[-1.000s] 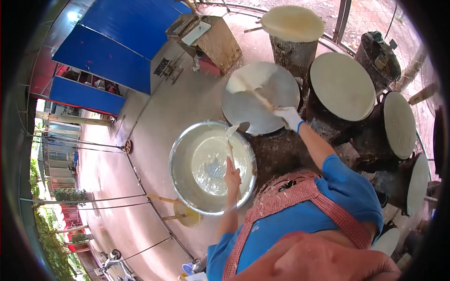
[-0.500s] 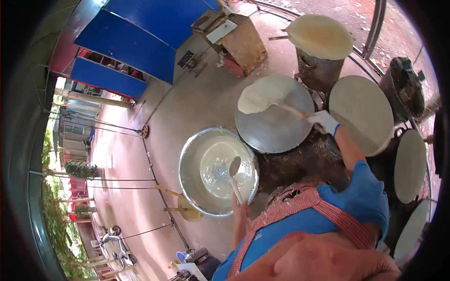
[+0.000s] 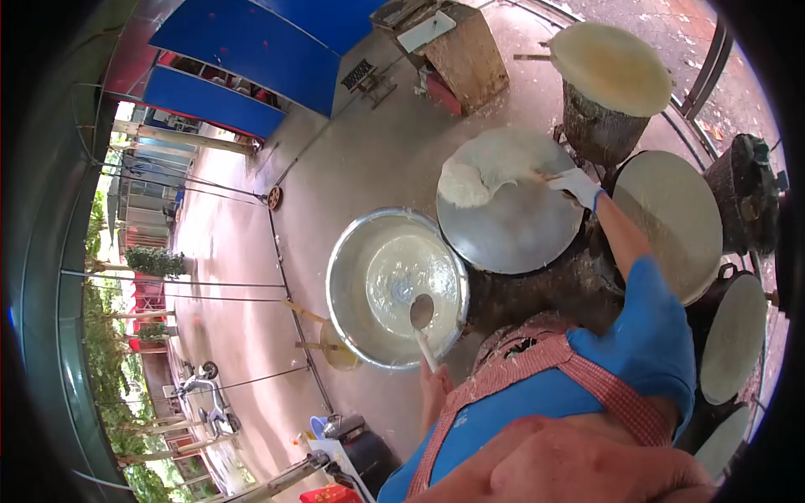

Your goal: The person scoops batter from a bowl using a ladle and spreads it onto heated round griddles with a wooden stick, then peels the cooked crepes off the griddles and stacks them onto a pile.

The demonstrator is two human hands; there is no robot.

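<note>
My left hand (image 3: 435,385) is closed round the pale handle of a ladle (image 3: 422,313), whose bowl hangs over the near side of a large metal basin (image 3: 334,302). Pale liquid batter (image 3: 390,272) fills the lower part of that basin. My right hand (image 3: 577,185), in a white glove, grips a spreading tool; only a blurred bit of it shows in front of the fingers. The glove is over the right side of a round griddle (image 3: 511,239). A layer of batter (image 3: 482,168) covers the griddle's far and left part, while its near part is bare grey metal.
To the right, another round griddle (image 3: 671,218) carries a pale sheet, with more pale-topped griddles (image 3: 734,335) nearer me. A large flatbread (image 3: 612,69) lies on top of a dark drum (image 3: 604,124) at the back. A wooden box (image 3: 465,63) and blue panels (image 3: 247,54) stand farther off.
My right hand has swept the spreading tool away from me and to the right over the griddle, and the batter covers more of the far side. The ladle bowl has shifted slightly toward me.
</note>
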